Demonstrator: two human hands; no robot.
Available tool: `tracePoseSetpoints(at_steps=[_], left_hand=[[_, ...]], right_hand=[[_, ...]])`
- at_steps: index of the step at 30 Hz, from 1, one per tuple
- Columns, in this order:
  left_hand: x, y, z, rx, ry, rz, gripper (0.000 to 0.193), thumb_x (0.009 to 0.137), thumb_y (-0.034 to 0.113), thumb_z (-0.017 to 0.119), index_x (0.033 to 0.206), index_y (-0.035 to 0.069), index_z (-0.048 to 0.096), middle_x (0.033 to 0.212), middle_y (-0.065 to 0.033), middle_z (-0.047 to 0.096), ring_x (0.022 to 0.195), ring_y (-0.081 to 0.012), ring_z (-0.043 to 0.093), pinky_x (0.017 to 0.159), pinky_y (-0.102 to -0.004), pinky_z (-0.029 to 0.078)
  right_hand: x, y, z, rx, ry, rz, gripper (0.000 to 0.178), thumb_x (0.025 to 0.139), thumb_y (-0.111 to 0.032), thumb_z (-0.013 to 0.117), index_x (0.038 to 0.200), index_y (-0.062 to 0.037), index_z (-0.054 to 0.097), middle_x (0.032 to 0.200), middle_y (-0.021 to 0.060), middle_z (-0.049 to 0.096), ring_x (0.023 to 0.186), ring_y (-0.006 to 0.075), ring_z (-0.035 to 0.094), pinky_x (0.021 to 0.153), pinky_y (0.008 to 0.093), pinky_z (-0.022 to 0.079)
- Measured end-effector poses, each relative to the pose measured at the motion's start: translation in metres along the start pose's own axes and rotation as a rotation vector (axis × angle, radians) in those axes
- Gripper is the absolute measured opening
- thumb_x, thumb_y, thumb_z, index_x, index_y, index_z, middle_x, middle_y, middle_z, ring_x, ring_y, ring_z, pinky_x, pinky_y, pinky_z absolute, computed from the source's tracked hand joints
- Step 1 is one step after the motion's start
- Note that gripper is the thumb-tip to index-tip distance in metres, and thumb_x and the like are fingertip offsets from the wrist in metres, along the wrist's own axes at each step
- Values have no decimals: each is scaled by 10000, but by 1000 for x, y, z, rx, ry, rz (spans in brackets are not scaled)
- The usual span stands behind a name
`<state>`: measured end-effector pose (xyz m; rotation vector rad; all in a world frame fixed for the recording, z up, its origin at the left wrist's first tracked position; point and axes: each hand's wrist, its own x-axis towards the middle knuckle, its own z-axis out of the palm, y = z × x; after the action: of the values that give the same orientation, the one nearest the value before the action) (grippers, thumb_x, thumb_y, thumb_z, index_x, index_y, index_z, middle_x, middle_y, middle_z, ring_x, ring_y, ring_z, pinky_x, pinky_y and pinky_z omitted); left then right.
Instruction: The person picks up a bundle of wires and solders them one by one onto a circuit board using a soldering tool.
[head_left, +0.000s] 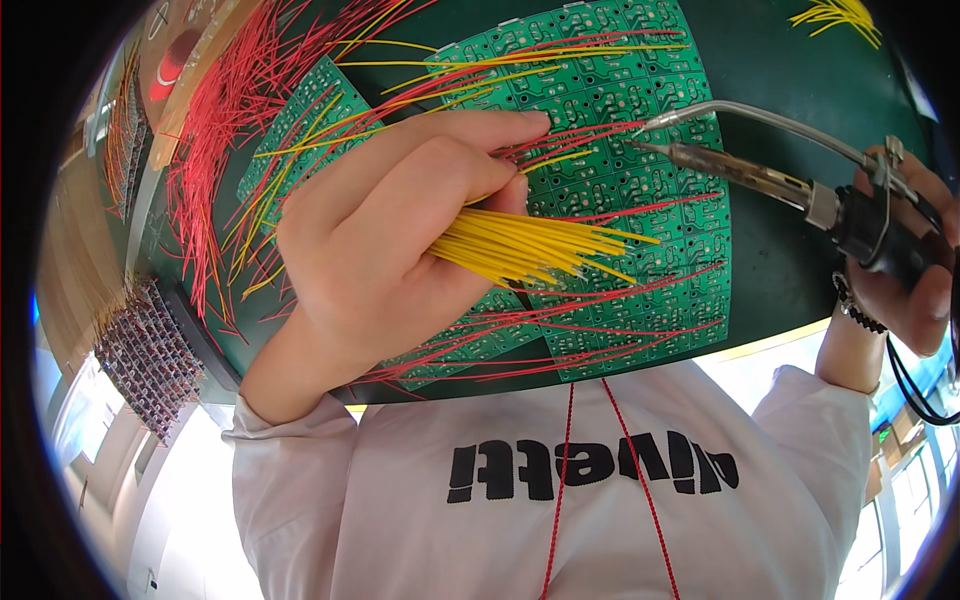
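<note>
My left hand (360,230) is closed around a bundle of thin yellow wires (540,245), whose ends fan out to the right. One yellow wire (565,158) runs from its fingertips toward the green circuit board panel (690,235) underneath. My right hand (915,205) grips a soldering iron (740,175) by its black handle. A bent metal solder-feed tube (785,122) is clamped to the iron, and its end sits close to the iron's tip, over the panel. Red and yellow wires lie across the panel in rows. My left palm hides part of the boards.
A second green panel (308,110) lies partly beneath my left hand. Loose red wires (215,150) pile up at the left. More yellow wires (840,18) rest at the far right on the dark green mat (790,275). Populated boards (150,360) stand at the lower left.
</note>
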<state>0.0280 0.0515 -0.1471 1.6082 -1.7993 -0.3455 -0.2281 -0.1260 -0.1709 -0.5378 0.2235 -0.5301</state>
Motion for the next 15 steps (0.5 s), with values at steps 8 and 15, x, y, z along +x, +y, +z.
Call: tracePoseSetpoints(at_steps=[8,15], left_hand=[[0,0,0,-5,-2,-8,131,696,-58,662,739,-29,542,877,-201,647,754,-224,643,652,-261,507],[0,1,0,3,-4,-5,129,696,-58,661,738,-26,544,878,-198,648,747,-220,641,650,-260,507]], right_hand=[[-2,8,11,-74,10,-20,356,764,-330,617,935,-55,469,759,65,527,652,122,543,618,240,445],[2,12,14,-132,21,-41,350,767,-325,614,936,-54,468,760,65,527,647,122,541,611,239,443]])
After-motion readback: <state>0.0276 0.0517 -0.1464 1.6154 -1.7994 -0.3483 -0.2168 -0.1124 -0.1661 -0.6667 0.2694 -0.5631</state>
